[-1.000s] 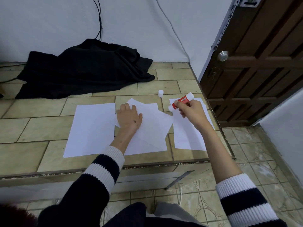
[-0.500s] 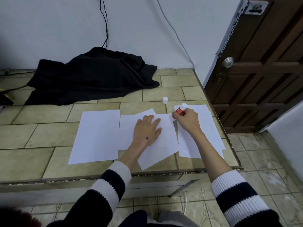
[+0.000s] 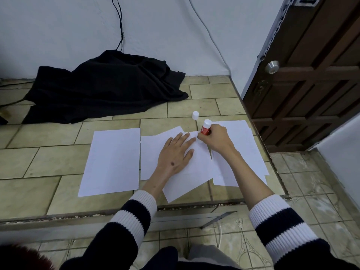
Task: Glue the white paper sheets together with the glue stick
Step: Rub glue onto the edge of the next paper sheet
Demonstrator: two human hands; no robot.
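Note:
White paper sheets lie on the tiled step: one sheet [image 3: 112, 162] at the left, overlapping sheets [image 3: 196, 168] in the middle, more sheets [image 3: 243, 145] at the right. My left hand [image 3: 175, 152] lies flat, fingers spread, on the middle sheets. My right hand [image 3: 217, 139] grips a red glue stick [image 3: 205, 128] with its lower end pressed at the top corner of the middle sheet. The stick's white cap [image 3: 195, 115] stands on the tile just beyond the paper.
A black cloth [image 3: 105, 88] is heaped against the wall behind the sheets, with cables running up the wall. A brown door [image 3: 311, 75] stands at the right. The step's front edge [image 3: 175, 208] drops to a lower tiled floor.
My right hand brought the glue stick down from above the right sheets to the middle sheet's top corner. My left hand shifted slightly on the middle sheets, which have turned a little.

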